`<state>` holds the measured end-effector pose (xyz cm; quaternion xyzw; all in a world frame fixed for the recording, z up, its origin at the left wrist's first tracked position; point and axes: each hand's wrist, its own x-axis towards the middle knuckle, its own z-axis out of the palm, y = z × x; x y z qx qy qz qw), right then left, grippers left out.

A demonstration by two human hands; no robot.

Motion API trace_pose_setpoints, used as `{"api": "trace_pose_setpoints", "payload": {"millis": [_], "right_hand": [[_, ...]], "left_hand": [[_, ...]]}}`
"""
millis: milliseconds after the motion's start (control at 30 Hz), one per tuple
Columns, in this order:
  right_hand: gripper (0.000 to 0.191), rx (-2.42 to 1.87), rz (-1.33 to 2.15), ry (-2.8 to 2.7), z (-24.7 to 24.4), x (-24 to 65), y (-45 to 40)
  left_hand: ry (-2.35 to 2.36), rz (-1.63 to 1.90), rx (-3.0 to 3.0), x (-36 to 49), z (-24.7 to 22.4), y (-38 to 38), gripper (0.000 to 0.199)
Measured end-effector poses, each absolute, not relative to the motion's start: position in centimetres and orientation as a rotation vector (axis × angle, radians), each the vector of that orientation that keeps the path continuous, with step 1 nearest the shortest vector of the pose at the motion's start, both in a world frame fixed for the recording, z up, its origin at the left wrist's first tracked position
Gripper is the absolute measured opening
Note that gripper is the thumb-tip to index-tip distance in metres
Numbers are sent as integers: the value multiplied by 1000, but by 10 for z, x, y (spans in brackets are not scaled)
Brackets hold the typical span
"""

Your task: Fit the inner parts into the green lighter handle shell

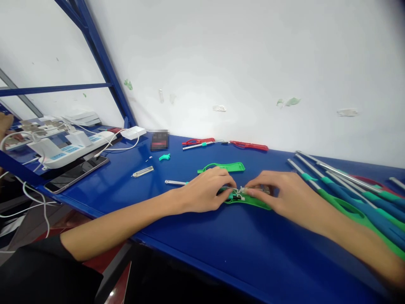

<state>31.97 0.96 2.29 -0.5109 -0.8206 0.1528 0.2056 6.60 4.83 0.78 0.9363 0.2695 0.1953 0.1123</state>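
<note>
A green half shell of a long-necked lighter (253,203) lies on the blue table between my hands, with a thin white wire (239,193) and small parts inside it. My left hand (205,190) is closed at the shell's left end, thumb and forefinger pinched on the wire. A silver metal tube (174,183) sticks out from beneath this hand. Over the right part of the shell, my right hand (284,196) pinches a clear fuel tank, mostly hidden by the fingers. Behind them lies the other green half shell (232,167).
Opened red lighter shells (248,145) lie by the wall. Several assembled lighters (341,207) are piled on the right. To the left are a teal trigger (164,157), a loose clear tank (143,171), a phone (77,174) and a power strip (79,148) with cables.
</note>
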Motion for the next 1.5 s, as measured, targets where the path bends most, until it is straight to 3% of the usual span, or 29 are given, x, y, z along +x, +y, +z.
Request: {"api": "trace_pose_setpoints", "payload": {"millis": [1500], "right_hand": [[32, -1343, 291, -2319, 21, 324, 10]], "left_hand": [[839, 605, 2633, 71, 0, 52, 18]]}}
